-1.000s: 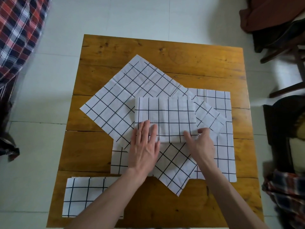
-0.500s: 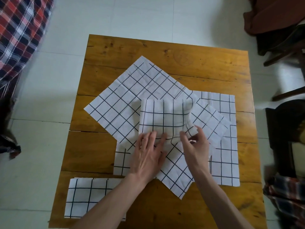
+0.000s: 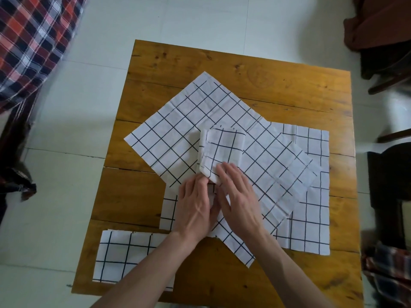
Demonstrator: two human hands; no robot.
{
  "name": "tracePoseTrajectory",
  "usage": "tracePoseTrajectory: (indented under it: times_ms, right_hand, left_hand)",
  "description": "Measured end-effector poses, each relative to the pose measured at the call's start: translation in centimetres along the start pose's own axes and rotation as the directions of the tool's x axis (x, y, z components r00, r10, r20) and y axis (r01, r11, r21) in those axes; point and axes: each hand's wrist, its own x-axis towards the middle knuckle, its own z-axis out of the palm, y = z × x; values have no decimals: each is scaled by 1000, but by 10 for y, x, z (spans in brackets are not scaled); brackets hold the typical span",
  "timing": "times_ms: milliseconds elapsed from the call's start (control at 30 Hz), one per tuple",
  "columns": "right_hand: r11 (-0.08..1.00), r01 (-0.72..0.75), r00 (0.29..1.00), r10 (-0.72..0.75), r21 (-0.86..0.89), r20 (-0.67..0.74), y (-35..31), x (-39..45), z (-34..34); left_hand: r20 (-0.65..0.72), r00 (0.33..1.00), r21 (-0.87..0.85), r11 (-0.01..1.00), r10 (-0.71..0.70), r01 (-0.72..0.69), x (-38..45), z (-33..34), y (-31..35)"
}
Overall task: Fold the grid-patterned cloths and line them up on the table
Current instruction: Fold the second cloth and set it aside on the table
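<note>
My left hand (image 3: 195, 207) lies knuckles up at the near left corner of the folded cloth (image 3: 220, 152), its fingertips tucked at the cloth's near edge; whether they pinch that edge or only press against it I cannot tell. My right hand (image 3: 240, 196) is flat and relaxed, fingers straight and together, pressing down on the near end of the same cloth. Both forearms reach in from the near edge of the wooden table (image 3: 244, 70).

The folded cloth is a narrow, thick rectangle, white with a black grid, its layers showing along the left side. It sits on top of a spread cloth turned like a diamond (image 3: 189, 121) in the middle of the table. A second spread cloth (image 3: 311, 214) lies square beneath that, to the right. Another folded cloth (image 3: 124, 254) rests at the near left corner of the table, partly under my left forearm.
</note>
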Motion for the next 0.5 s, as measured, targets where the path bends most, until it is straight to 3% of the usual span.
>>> tracePoseTrajectory:
  times_ms: [200, 333, 500]
  right_hand:
    - [990, 87, 991, -75, -112, 111, 11, -3, 7]
    - [990, 99, 994, -95, -105, 47, 15, -4, 9]
    - [998, -21, 998, 18, -52, -57, 16, -3, 11]
  left_hand:
    - [-72, 988, -102, 986, -137, 129, -2, -2, -3]
    - [-28, 992, -50, 991, -122, 120, 0, -6, -7]
    - [-12, 998, -4, 998, -60, 60, -1, -7, -11]
